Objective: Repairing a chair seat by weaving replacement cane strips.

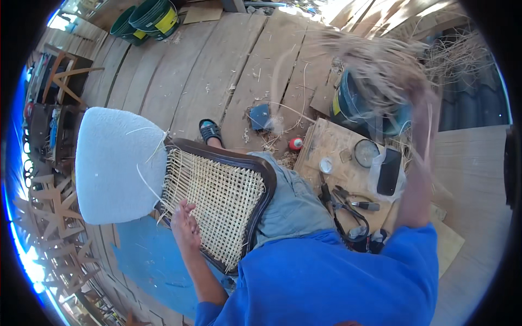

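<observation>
A chair with a dark wooden frame (269, 174) lies across my lap, its panel of pale woven cane (217, 198) facing up. At the panel's left edge is my left hand (186, 225), fingers curled together over the weave; what they hold, if anything, is too small to make out. Loose cane strands (148, 182) stick out close by, over the white padded part (122, 165) of the chair. My right hand (417, 92), smeared by motion, is raised at the far right. It grips a bundle of cane strands (375, 62), also blurred, above a dark green bucket (345, 100).
On a low wooden board (340, 141) to the right lie a phone (388, 171), a round dish (366, 152) and pliers (348, 205). A red-capped bottle (296, 143) stands beside it. Green buckets (154, 20) sit at the far left. Wooden star shapes (60, 209) line the left side.
</observation>
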`<state>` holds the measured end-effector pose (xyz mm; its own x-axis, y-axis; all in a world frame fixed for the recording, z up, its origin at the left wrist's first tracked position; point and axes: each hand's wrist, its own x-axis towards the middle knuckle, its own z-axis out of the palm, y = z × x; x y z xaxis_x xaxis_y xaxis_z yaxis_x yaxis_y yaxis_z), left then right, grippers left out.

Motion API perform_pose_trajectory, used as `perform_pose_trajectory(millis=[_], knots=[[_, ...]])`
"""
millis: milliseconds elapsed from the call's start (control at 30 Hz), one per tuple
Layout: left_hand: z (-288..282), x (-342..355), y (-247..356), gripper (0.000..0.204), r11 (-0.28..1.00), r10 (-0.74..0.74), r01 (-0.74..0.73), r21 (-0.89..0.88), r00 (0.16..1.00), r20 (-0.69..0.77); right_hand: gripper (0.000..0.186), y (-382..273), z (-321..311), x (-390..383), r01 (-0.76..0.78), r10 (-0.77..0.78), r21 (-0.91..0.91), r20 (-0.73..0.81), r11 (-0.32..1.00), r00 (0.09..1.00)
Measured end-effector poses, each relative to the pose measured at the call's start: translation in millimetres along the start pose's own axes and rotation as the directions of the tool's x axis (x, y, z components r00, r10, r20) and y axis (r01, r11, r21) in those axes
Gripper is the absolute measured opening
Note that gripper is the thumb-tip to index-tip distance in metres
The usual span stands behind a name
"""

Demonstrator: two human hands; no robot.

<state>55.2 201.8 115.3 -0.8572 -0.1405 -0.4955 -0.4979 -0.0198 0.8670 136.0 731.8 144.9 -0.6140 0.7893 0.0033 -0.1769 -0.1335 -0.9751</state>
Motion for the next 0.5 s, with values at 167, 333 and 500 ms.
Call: perform_pose_trajectory(millis=[167,333,500], knots=[[-13.5,-7.0,-20.7,0.031,0.978,-0.071,0.099,0.181,0.985,-0.155,0.030,-2.9,-84.3,23.2,0.011,0.087,-0.623,0.128,0.782,0.988],[-10.7,6.9,-46.3,0.029,0.944,-0.153,0.197,0.264,0.972,-0.179,0.018,112.8,-129.3,63.4,0.142,-0.162,-0.946,0.097,0.293,0.982],[-23.1,2.6,-70.1,0.022,0.920,-0.213,0.287,0.266,0.937,-0.276,0.020,193.1,-47.7,65.1,0.442,0.388,-0.709,0.252,-0.550,0.887]])
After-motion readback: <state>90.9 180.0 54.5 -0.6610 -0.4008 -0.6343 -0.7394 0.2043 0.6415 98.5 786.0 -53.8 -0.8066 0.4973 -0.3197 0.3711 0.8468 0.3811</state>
